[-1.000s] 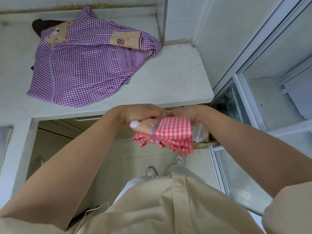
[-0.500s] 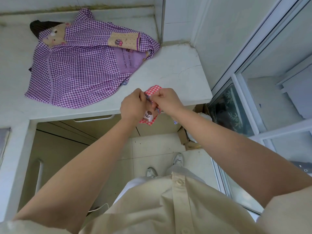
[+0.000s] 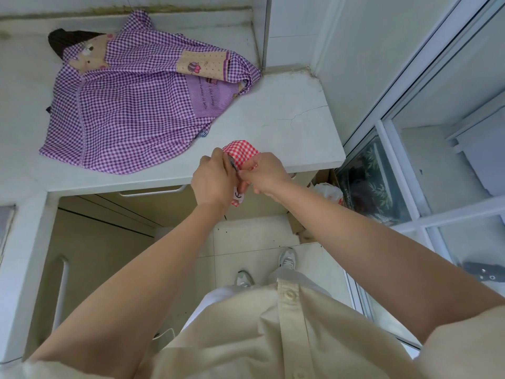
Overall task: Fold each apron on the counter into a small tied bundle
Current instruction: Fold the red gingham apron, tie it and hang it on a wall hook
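Note:
A small red-checked apron bundle [image 3: 240,155] sits between both hands at the front edge of the white counter [image 3: 287,127]. My left hand [image 3: 213,179] grips its left side. My right hand [image 3: 262,173] pinches a thin strap on the bundle, close against the left hand. A bit of the red cloth with a white patch [image 3: 237,196] hangs below the hands. A purple-checked apron [image 3: 131,113] with a bear patch lies spread out on the counter to the far left, apart from both hands.
A dark cloth [image 3: 61,41] peeks from under the purple apron's far corner. Below the counter are drawer fronts with a metal handle [image 3: 153,191]. A white wall and glass sliding panels [image 3: 437,132] stand to the right. A plastic bag [image 3: 328,192] lies on the floor.
Both hands carried the red bundle up and forward from waist height to the counter's front edge. They have drawn close together on the bundle's strap. The purple apron has not moved.

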`<state>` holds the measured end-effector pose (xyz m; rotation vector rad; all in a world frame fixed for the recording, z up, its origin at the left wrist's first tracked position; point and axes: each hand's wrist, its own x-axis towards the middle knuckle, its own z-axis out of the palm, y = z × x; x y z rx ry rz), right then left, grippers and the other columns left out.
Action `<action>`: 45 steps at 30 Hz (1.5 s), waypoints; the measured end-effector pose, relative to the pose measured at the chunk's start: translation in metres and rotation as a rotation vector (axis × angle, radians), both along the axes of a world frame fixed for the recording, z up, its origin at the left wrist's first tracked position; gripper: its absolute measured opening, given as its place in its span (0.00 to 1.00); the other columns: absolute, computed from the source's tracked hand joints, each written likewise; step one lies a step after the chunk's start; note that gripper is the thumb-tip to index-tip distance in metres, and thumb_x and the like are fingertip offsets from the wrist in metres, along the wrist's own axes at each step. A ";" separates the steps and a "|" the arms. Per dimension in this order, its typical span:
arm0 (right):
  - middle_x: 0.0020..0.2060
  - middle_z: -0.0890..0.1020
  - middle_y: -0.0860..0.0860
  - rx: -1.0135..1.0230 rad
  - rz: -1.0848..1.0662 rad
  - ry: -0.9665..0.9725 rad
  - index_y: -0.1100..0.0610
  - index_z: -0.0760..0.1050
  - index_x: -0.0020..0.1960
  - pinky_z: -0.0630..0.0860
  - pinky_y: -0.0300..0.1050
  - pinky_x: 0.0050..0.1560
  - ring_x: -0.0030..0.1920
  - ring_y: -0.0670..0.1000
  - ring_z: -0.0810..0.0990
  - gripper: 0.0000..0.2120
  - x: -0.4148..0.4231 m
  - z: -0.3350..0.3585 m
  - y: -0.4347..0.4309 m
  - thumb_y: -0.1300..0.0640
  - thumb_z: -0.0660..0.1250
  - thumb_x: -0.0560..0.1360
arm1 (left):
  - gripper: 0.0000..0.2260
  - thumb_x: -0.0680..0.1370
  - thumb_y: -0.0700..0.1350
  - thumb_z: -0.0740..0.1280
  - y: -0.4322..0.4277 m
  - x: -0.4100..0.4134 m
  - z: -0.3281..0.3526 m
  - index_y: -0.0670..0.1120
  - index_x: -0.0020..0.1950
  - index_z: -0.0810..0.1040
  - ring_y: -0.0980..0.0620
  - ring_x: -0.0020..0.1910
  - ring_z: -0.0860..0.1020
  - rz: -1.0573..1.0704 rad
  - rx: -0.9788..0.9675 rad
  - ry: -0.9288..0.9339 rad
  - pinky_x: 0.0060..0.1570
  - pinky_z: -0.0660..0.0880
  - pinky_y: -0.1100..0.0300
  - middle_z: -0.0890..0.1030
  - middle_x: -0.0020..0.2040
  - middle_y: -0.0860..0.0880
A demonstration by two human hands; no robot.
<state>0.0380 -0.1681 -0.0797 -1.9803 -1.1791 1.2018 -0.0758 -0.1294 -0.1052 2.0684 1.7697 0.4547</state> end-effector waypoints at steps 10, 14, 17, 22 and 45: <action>0.27 0.80 0.56 -0.056 0.129 -0.124 0.62 0.76 0.32 0.70 0.41 0.30 0.25 0.48 0.73 0.11 0.005 -0.008 0.004 0.62 0.66 0.73 | 0.10 0.83 0.46 0.55 -0.009 -0.002 -0.001 0.41 0.51 0.71 0.44 0.35 0.72 -0.086 0.023 0.009 0.34 0.66 0.53 0.71 0.42 0.44; 0.33 0.81 0.56 0.093 0.112 -0.512 0.60 0.76 0.34 0.74 0.47 0.38 0.36 0.55 0.77 0.07 -0.002 -0.014 0.002 0.59 0.67 0.70 | 0.07 0.83 0.45 0.55 -0.009 0.001 0.002 0.44 0.48 0.68 0.44 0.36 0.71 -0.070 -0.010 -0.013 0.36 0.65 0.53 0.71 0.42 0.45; 0.26 0.76 0.46 0.179 0.090 -0.323 0.57 0.79 0.38 0.79 0.50 0.46 0.30 0.48 0.74 0.05 -0.001 -0.017 0.003 0.65 0.66 0.68 | 0.06 0.82 0.45 0.55 -0.007 -0.002 0.001 0.46 0.46 0.65 0.43 0.37 0.73 -0.034 -0.047 -0.029 0.37 0.67 0.53 0.72 0.42 0.44; 0.22 0.72 0.44 0.258 0.052 -0.209 0.60 0.82 0.43 0.79 0.52 0.47 0.28 0.47 0.71 0.09 0.000 -0.024 0.004 0.69 0.66 0.68 | 0.08 0.83 0.45 0.54 -0.006 -0.001 -0.001 0.43 0.49 0.70 0.44 0.37 0.71 -0.008 -0.058 -0.025 0.37 0.64 0.54 0.72 0.42 0.44; 0.28 0.75 0.48 0.171 -0.579 1.154 0.58 0.73 0.44 0.76 0.40 0.40 0.30 0.46 0.75 0.12 -0.002 -0.006 0.025 0.57 0.56 0.84 | 0.15 0.85 0.48 0.51 0.021 -0.020 -0.007 0.40 0.57 0.71 0.47 0.41 0.71 0.126 -0.081 -0.053 0.40 0.64 0.55 0.74 0.45 0.43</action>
